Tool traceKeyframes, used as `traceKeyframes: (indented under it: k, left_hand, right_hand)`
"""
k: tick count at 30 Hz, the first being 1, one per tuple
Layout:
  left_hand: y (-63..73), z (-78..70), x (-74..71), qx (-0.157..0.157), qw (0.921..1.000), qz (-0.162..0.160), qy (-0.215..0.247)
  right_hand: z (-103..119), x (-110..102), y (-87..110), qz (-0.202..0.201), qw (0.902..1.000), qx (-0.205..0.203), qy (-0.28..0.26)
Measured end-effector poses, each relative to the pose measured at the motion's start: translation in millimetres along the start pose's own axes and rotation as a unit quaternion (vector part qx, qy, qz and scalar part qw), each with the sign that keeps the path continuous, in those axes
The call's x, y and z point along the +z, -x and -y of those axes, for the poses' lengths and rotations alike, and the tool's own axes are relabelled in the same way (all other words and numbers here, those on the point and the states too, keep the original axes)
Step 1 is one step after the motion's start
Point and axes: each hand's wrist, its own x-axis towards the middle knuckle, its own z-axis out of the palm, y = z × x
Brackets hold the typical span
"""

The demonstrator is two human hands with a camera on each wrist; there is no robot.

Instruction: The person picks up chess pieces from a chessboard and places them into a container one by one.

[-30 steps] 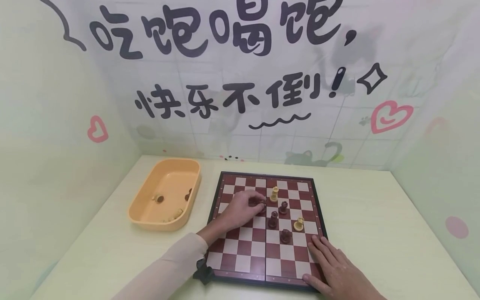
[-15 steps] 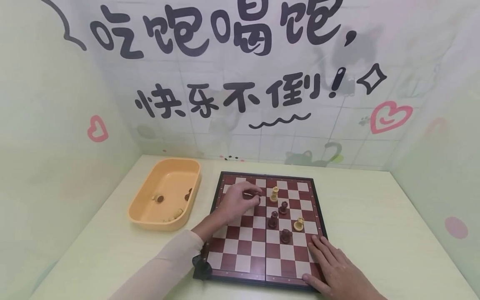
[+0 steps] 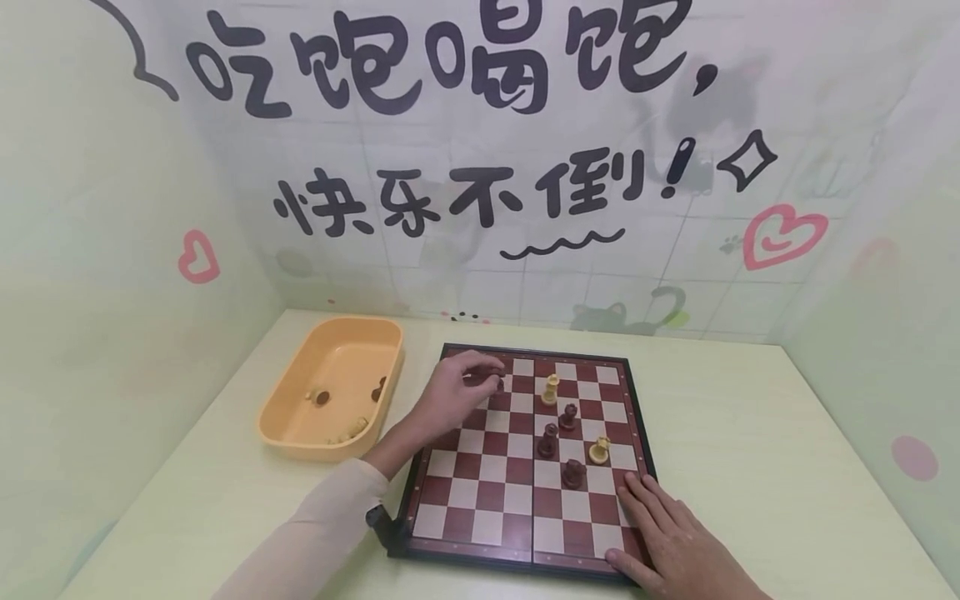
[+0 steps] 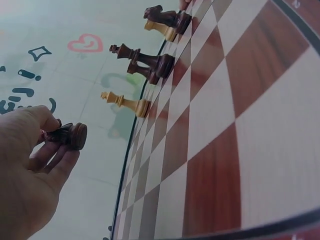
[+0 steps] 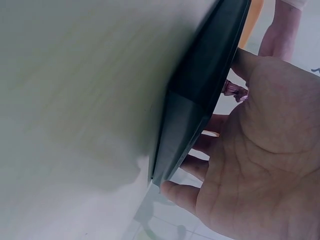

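Observation:
My left hand (image 3: 452, 392) is over the far left part of the chessboard (image 3: 491, 496). Between its thumb and fingers it pinches a dark brown chess piece (image 4: 76, 136), held clear of the squares in the left wrist view; the fingers hide its top. A light king (image 3: 550, 390) stands right of this hand, past the fold line. Near it stand two dark pieces, one a king (image 4: 131, 53), plus a light piece (image 3: 599, 451) and a dark knight (image 3: 573, 474). My right hand (image 3: 678, 537) rests with extended fingers on the board's near right edge.
An orange tray (image 3: 279, 414) with several light and dark pieces in it sits left of the board. The board's raised dark side (image 5: 187, 112) shows in the right wrist view. A printed wall covering (image 3: 465, 275) encloses the table at the back and sides.
My left hand has moved left and toward the back of the board, away from the standing pieces, carrying the dark chess piece. The right hand and the standing pieces keep their places.

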Motion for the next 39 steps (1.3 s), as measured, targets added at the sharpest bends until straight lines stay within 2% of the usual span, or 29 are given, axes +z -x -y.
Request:
traceKeyframes:
  k: [8,17,28,39]
  left_hand:
    - [4.6,2.1,-16.8,-0.012,0.9986,-0.009,0.051]
    - [7.3,7.6,-35.4,0.008,0.9983,-0.036,0.045]
    - [9.9,5.9,-60.8,-0.019,0.9969,-0.044,0.063]
    - [11.9,5.3,-74.4,-0.015,0.9975,-0.052,0.046]
  right_hand:
    - [2,-1,-0.6,0.012,0.9999,0.006,-0.002]
    - [4,-1,0.6,0.021,0.9996,0.019,-0.009]
    - [3,2,1.6,-0.010,0.9999,0.008,0.011]
    - [4,0,1.8,0.004,0.9999,0.010,0.005]
